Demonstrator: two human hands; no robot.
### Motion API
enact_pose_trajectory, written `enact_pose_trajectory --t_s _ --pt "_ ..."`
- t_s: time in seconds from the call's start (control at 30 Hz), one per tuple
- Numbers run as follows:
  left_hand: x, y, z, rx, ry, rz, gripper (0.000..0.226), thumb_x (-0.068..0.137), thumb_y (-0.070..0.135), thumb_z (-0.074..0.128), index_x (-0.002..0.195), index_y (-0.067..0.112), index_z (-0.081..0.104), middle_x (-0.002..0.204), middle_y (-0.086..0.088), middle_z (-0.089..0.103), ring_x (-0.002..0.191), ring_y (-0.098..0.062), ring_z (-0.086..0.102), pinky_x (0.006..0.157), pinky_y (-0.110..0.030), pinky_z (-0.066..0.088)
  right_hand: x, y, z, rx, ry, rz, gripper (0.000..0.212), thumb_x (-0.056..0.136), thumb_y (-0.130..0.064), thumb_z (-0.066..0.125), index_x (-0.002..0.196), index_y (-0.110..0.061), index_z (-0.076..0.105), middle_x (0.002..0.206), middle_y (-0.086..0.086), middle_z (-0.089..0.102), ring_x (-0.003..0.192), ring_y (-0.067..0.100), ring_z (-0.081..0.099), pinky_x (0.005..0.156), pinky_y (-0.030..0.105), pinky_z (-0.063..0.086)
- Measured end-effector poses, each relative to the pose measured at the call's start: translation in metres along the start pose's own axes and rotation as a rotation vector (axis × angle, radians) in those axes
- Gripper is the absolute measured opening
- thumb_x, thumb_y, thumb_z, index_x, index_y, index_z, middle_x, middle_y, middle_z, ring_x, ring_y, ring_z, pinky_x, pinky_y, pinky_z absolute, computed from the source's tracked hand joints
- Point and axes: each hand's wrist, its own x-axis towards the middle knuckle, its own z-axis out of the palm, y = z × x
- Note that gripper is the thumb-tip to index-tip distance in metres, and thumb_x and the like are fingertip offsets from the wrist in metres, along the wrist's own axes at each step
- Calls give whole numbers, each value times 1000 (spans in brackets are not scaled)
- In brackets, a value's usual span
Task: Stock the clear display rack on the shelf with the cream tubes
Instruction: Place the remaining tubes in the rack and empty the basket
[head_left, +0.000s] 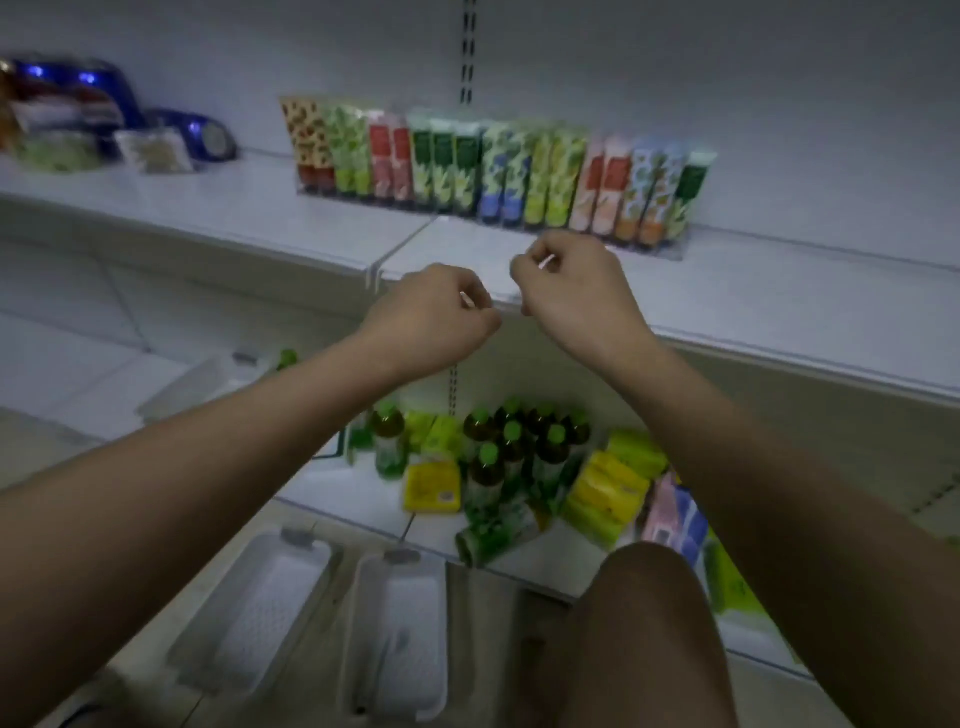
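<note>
A clear display rack (670, 252) stands on the upper white shelf (260, 208) against the back wall. It holds a full row of upright cream tubes (498, 171) in red, green, blue, yellow and orange prints. My left hand (436, 317) and my right hand (571, 286) hover side by side just in front of the shelf's front edge, below the rack. Both hands have loosely curled fingers drooping from bent wrists, and I see no tube in either.
Blue and mixed packets (93, 114) lie at the upper shelf's far left. The lower shelf carries green-capped bottles (509, 447), yellow-green packs (608, 488) and a pink-blue pack (675, 514). Two clear trays (260, 603) (400, 634) sit below, next to my knee (644, 623).
</note>
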Motion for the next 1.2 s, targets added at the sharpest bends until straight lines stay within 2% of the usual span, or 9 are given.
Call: enact_pose_trajectory --t_s 0.23,0.37,0.47,0.53,0.7,0.83,0.97,1.1,1.2 --pt "-56 -176 70 87 -170 -402 19 87 32 54 96 23 67 91 -4 70 91 -26 66 79 -34 54 -52 31 167 -102 -417 95 24 88 -26 51 66 -15 53 62 2 52 62 22 52 58 32 42" --pt "-111 -263 135 49 -317 -596 27 91 29 55 115 20 63 117 -7 66 108 -25 61 88 -30 47 -102 99 260 -154 -728 298 24 90 -26 54 82 -5 62 74 10 62 74 28 61 66 36 51" --pt "-148 -311 188 47 -388 -706 34 91 29 52 123 19 59 122 -5 64 112 -25 59 95 -34 47 -150 157 334 -123 -905 524 19 90 -29 54 75 -18 56 80 7 61 78 26 62 73 39 55" --pt "-166 -335 221 71 -412 -749 35 92 30 51 125 21 57 121 -5 63 111 -25 58 94 -34 48 -184 182 370 -111 -985 694 21 95 -27 52 89 -10 62 86 12 64 80 30 65 78 44 58" --pt "-190 -388 280 94 -365 -836 37 97 32 47 132 21 49 123 -6 59 109 -26 59 89 -41 52 -246 235 439 -142 -1067 896 41 98 -27 49 132 -5 51 99 16 67 80 30 65 67 38 58" --pt "-202 -426 306 40 -405 -911 31 100 19 38 130 18 48 120 -9 60 101 -27 61 85 -45 54 -260 255 473 -150 -1027 967 31 98 -20 47 124 -3 46 93 15 61 89 36 64 80 51 57" --pt "-220 -449 323 95 -580 -879 36 98 10 38 130 19 49 114 -10 61 98 -29 61 80 -45 55 -266 267 489 -186 -1027 917 29 96 -26 51 92 2 47 104 18 65 97 34 64 83 40 55" --pt "-221 -452 326 115 -633 -858 29 100 22 38 125 18 51 107 -10 59 96 -30 59 81 -45 54 -268 263 495 -167 -980 929 42 98 -20 50 134 1 41 115 16 60 103 33 58 88 43 52" --pt "-212 -444 316 134 -616 -847 31 100 20 38 129 18 50 113 -9 59 99 -28 59 82 -44 54 -263 262 482 -81 -991 952 42 89 -26 59 128 -11 53 107 8 67 91 29 65 80 48 57"
